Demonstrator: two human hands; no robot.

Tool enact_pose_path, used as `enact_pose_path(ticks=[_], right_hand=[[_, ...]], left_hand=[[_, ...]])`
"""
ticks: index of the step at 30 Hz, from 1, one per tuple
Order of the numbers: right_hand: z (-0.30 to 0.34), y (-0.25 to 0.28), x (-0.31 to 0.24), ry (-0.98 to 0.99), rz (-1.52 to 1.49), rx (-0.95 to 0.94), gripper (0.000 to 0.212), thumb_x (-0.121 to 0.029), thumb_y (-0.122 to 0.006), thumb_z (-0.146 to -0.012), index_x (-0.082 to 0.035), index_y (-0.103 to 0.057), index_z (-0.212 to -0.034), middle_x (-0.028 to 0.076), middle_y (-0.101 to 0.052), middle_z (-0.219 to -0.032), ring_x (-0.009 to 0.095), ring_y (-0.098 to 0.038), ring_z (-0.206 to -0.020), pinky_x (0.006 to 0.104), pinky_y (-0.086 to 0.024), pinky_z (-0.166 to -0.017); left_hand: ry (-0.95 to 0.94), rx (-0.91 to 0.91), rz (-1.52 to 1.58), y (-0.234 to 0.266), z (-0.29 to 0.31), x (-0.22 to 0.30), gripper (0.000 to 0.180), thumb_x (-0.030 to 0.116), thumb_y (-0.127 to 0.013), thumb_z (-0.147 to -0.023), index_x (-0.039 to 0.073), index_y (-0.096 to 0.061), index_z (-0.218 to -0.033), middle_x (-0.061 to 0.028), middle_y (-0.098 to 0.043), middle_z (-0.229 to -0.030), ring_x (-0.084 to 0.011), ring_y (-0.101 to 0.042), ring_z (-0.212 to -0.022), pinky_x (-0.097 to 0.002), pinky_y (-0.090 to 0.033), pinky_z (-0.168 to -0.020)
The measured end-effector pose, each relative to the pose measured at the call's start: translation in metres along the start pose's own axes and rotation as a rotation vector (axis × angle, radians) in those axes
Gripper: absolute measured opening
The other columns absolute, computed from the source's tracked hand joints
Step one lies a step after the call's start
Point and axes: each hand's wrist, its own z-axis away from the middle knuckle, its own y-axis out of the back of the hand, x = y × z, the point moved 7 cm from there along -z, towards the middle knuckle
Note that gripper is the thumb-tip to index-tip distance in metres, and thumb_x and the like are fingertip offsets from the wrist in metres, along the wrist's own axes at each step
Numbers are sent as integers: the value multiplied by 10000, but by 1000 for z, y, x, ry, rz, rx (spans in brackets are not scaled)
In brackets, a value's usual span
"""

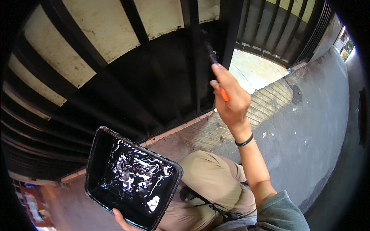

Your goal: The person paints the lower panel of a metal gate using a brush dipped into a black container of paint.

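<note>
My right hand (pixel 232 96) is closed around the handle of a paintbrush (pixel 211 53), whose orange handle end shows below the fingers. The dark brush head is hard to make out against the black metal gate (pixel 165 77), so contact cannot be told. At the lower left, my left hand (pixel 122 221) grips the near rim of a black rectangular paint tray (pixel 92 161), its thumb over the edge and its other fingers hidden. Glossy black paint (pixel 133 173) covers the tilted tray's bottom.
Pale panels (pixel 104 23) stand behind the gate's upper bars. To the right, a gap shows light floor tiles (pixel 250 71) and another barred gate section (pixel 269 30). A grooved concrete ramp (pixel 266 100) meets grey pavement (pixel 308 127). My bent knees (pixel 212 173) lie beside the tray.
</note>
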Motion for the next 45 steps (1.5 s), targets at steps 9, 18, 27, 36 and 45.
enact_pose_path(ticks=[9, 18, 27, 36, 45], right_hand=[[77, 29, 31, 18, -47, -614, 346, -163, -803, -886, -95, -716, -1214, 102, -753, -1114, 238, -717, -673, 330, -568, -589], [-30, 59, 29, 381, 24, -135, 369, -196, -835, -861, -99, -758, -1208, 117, -767, -1127, 127, -568, -556, 271, -482, -519], [61, 58, 90, -12, -395, -963, 280, -290, -696, -972, -80, -734, -1154, 171, -756, -996, 325, -720, -706, 426, -585, -641], [-93, 199, 180, -715, -109, -946, 229, -234, -663, -999, -86, -776, -1132, 231, -741, -938, 438, -709, -846, 509, -554, -734], [-82, 623, 44, -1270, 741, -684, 450, -372, -552, -1094, 33, -745, -1061, 277, -723, -912, 482, -681, -843, 566, -513, -750]], left_hand=[[45, -75, -10, -26, 19, -4, 722, 436, -593, -986, -18, -479, -1535, -239, -515, -1536, -413, -520, -1366, -554, -466, -1132], [-57, -303, -118, -80, 49, -32, 725, 521, -640, -948, 69, -515, -1502, -157, -604, -1425, -329, -644, -1229, -499, -591, -995], [300, -405, -333, -115, 82, -48, 662, 268, -754, -845, -19, -566, -1411, -184, -700, -1284, -326, -706, -1138, -481, -581, -1029], [884, -681, -494, -253, 269, 67, 637, 170, -726, -887, -50, -534, -1453, -205, -693, -1323, -334, -700, -1190, -482, -561, -1068], [861, -950, -437, -373, 437, 294, 803, 143, -764, -946, 36, -331, -1614, -101, -552, -1487, -180, -526, -1373, -358, -422, -1172]])
